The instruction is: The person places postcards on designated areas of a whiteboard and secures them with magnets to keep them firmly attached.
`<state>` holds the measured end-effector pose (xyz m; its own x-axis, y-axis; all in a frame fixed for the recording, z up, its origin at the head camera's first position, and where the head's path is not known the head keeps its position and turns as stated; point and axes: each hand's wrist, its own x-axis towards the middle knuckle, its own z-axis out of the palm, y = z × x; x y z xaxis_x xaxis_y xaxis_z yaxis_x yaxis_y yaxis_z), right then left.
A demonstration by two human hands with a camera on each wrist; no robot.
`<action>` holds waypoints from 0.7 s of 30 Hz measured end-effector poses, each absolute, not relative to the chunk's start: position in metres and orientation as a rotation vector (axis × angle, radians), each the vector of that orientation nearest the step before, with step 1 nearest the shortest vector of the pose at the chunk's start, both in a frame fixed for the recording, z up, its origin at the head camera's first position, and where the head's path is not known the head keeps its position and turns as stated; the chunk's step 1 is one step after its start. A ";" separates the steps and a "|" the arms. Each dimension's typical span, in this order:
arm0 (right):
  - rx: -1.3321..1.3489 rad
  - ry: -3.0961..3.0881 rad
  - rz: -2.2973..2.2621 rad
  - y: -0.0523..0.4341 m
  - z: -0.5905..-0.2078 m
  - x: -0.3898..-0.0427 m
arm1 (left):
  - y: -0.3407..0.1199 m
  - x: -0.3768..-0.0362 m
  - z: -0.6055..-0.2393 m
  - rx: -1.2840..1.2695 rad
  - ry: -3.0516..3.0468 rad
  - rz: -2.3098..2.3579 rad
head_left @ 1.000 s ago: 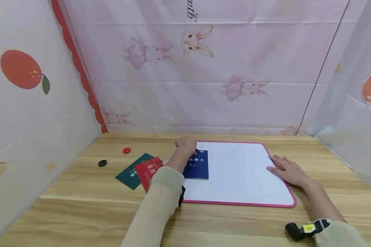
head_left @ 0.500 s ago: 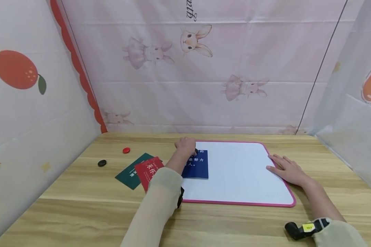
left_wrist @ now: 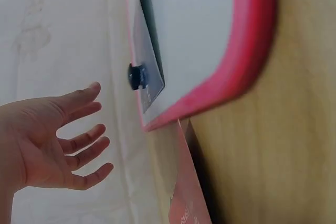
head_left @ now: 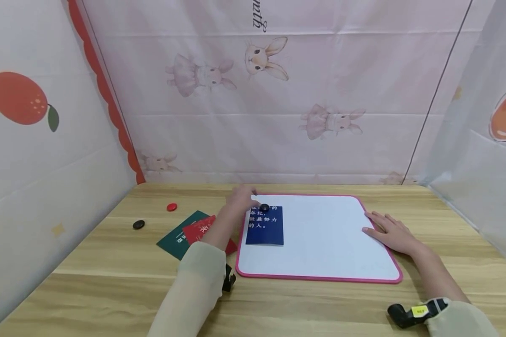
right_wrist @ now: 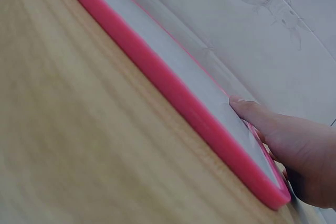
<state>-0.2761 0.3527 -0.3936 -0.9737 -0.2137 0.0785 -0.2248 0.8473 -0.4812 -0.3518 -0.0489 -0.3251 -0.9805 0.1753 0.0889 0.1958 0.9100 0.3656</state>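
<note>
A white board with a pink rim (head_left: 320,278) lies flat on the wooden table. A blue card (head_left: 264,226) with white characters sits on its left part, with a black round magnet (head_left: 264,207) on the card's top edge; the magnet (left_wrist: 136,75) also shows in the left wrist view. My left hand (head_left: 241,195) hovers just left of the magnet, fingers spread and empty (left_wrist: 79,140). My right hand (head_left: 390,230) rests flat on the board's right edge (right_wrist: 283,140).
A red card (head_left: 200,228) overlaps a green card (head_left: 174,239) left of the board. A red magnet (head_left: 171,206) and a black magnet (head_left: 138,224) lie farther left. Fabric walls enclose the table on three sides.
My left hand has let go of the black magnet on the blue card and pulled back to the left, fingers now spread. The right hand has stayed put.
</note>
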 end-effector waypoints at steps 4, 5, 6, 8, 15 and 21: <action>0.354 -3.002 0.789 0.353 -0.393 -0.276 | -0.065 -0.339 -0.316 -0.216 -2.982 -0.672; 0.354 -3.003 0.792 0.353 -0.392 -0.276 | -0.069 -0.335 -0.313 -0.191 -2.974 -0.690; 0.354 -3.004 0.796 0.353 -0.392 -0.276 | -0.073 -0.332 -0.311 -0.168 -2.966 -0.722; 0.354 -3.007 0.801 0.353 -0.391 -0.275 | -0.081 -0.325 -0.308 -0.132 -2.951 -0.764; 0.361 -3.010 0.807 0.354 -0.389 -0.274 | -0.100 -0.305 -0.298 0.022 -3.003 -0.804; 0.361 -3.014 0.801 0.352 -0.387 -0.275 | -0.109 -0.295 -0.291 0.080 -3.112 -0.706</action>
<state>-0.2746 0.3523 -0.3873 -0.9736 -0.2203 0.0602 -0.2211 0.8434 -0.4897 -0.2947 -0.1087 -0.2907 -0.9975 -0.0379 -0.0600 -0.0601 0.9009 0.4298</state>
